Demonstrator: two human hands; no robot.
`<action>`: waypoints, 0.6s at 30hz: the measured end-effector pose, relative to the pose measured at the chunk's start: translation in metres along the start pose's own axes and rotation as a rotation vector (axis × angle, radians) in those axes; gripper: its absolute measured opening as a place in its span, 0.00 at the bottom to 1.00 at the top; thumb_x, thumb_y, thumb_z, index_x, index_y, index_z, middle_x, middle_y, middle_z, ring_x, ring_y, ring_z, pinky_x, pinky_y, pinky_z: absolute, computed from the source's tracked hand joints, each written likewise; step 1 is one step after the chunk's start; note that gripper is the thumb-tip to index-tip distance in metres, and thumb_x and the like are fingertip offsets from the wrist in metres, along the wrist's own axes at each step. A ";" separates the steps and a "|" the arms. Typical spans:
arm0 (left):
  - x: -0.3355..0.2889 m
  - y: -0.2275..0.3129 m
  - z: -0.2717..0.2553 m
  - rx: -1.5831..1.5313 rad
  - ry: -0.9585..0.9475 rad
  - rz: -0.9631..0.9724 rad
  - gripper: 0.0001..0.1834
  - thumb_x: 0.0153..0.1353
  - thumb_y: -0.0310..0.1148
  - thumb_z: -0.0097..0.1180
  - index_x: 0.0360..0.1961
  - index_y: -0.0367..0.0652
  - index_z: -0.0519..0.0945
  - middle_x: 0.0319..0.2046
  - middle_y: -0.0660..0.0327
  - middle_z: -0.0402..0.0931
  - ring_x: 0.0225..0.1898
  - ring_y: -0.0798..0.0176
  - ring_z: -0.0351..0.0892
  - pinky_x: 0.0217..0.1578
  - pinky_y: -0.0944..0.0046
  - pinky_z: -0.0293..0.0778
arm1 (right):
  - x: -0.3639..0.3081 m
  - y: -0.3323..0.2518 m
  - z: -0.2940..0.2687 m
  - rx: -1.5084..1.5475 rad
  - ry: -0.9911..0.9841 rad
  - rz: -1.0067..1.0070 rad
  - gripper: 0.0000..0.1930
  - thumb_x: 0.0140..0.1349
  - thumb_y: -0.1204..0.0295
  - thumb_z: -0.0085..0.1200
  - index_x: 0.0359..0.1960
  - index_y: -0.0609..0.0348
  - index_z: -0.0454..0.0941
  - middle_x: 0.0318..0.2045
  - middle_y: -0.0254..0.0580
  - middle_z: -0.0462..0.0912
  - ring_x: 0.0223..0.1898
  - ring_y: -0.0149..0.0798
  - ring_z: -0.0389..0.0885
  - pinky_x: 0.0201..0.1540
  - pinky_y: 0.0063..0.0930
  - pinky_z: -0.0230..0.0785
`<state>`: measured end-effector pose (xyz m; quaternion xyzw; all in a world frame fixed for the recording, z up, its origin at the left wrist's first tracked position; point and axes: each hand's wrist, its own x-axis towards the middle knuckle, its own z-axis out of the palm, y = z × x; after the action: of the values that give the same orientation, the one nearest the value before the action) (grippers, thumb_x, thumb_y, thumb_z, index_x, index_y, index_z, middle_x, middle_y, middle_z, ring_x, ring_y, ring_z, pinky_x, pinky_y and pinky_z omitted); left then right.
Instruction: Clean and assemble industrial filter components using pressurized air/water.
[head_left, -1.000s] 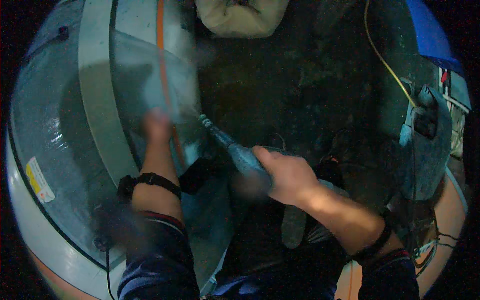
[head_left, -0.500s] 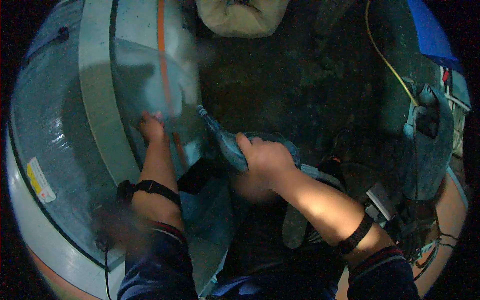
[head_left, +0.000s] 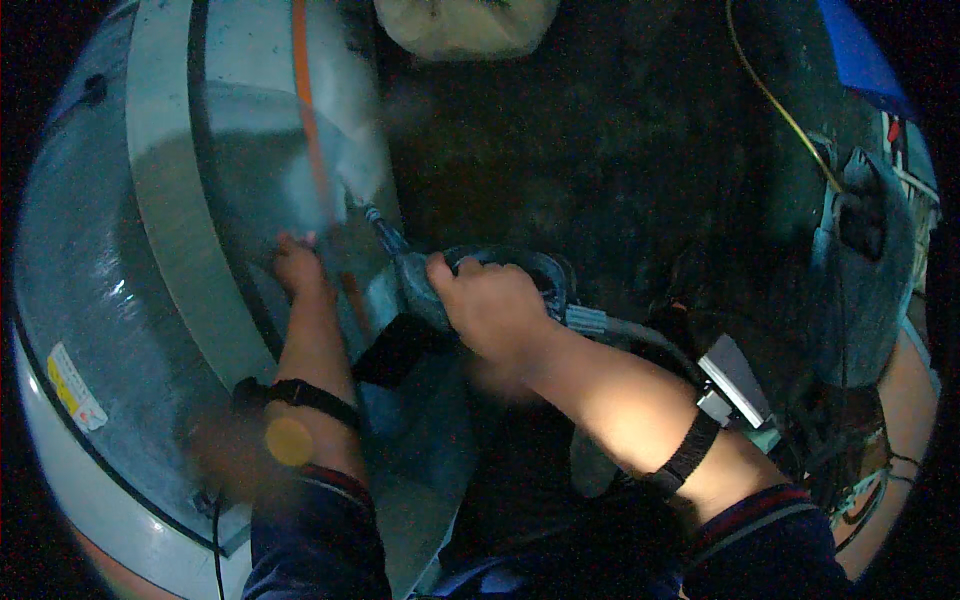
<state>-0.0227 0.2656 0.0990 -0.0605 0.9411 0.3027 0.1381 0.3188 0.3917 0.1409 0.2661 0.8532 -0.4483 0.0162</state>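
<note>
My right hand point(head_left: 495, 310) is wrapped round a bluish-grey nozzle gun point(head_left: 415, 278). Its narrow tip points up and left, toward a pale panel with an orange stripe point(head_left: 305, 120). From behind my fist a ribbed cable or hose end point(head_left: 585, 320) runs back along my forearm. My left hand point(head_left: 300, 268) is at the panel, left of the nozzle tip, with its fingers bent. What those fingers grip, if anything, is too blurred to make out. A whitish blur covers the panel just above my left hand. Between my wrists sits a dark block point(head_left: 400, 350).
A curved grey surface with a yellow-and-white label point(head_left: 77, 388) fills the left side. At the top is a beige sack-like thing point(head_left: 465, 25). To the right stand a grey holder point(head_left: 860, 240) with a yellow hose point(head_left: 775, 120) and a blue sheet point(head_left: 865, 55). Dark floor lies between.
My right hand and the nozzle gun have moved left, bringing the tip nearer the panel and my left hand. The left hand has barely shifted, and the view has moved slightly.
</note>
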 end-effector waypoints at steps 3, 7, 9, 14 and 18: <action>0.001 0.001 0.000 -0.165 -0.007 -0.037 0.25 0.76 0.48 0.43 0.56 0.37 0.77 0.48 0.57 0.84 0.44 0.59 0.82 0.44 0.55 0.74 | 0.008 0.003 0.013 -0.018 0.085 0.022 0.24 0.60 0.71 0.53 0.60 0.56 0.74 0.34 0.49 0.84 0.33 0.50 0.87 0.33 0.44 0.80; 0.011 0.004 -0.022 -0.241 0.023 0.093 0.26 0.76 0.49 0.44 0.58 0.36 0.75 0.47 0.55 0.83 0.45 0.58 0.82 0.48 0.55 0.73 | 0.016 -0.007 0.022 -0.038 0.116 -0.006 0.22 0.62 0.70 0.52 0.58 0.55 0.75 0.32 0.48 0.84 0.30 0.49 0.87 0.31 0.43 0.79; -0.015 0.016 -0.003 -0.215 -0.010 0.018 0.26 0.77 0.49 0.44 0.59 0.36 0.73 0.49 0.54 0.82 0.46 0.57 0.82 0.49 0.55 0.73 | 0.013 0.005 0.025 -0.055 0.128 0.022 0.21 0.62 0.70 0.52 0.58 0.55 0.75 0.32 0.48 0.84 0.29 0.49 0.87 0.30 0.44 0.79; -0.054 0.038 0.020 -0.336 0.090 0.022 0.27 0.76 0.50 0.45 0.60 0.37 0.73 0.49 0.52 0.82 0.50 0.54 0.81 0.50 0.53 0.73 | 0.015 0.023 0.028 -0.103 0.192 0.067 0.20 0.62 0.69 0.53 0.57 0.55 0.76 0.31 0.48 0.84 0.29 0.49 0.87 0.29 0.43 0.79; -0.045 0.026 -0.004 -0.286 0.032 0.041 0.27 0.76 0.50 0.45 0.57 0.36 0.76 0.44 0.52 0.84 0.46 0.53 0.82 0.47 0.52 0.75 | 0.018 0.013 0.031 -0.062 0.299 0.021 0.19 0.62 0.69 0.52 0.55 0.55 0.77 0.29 0.48 0.84 0.27 0.48 0.87 0.27 0.43 0.78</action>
<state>0.0144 0.2854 0.1303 -0.0653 0.8914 0.4355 0.1069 0.3030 0.3823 0.1076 0.3383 0.8567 -0.3767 -0.0982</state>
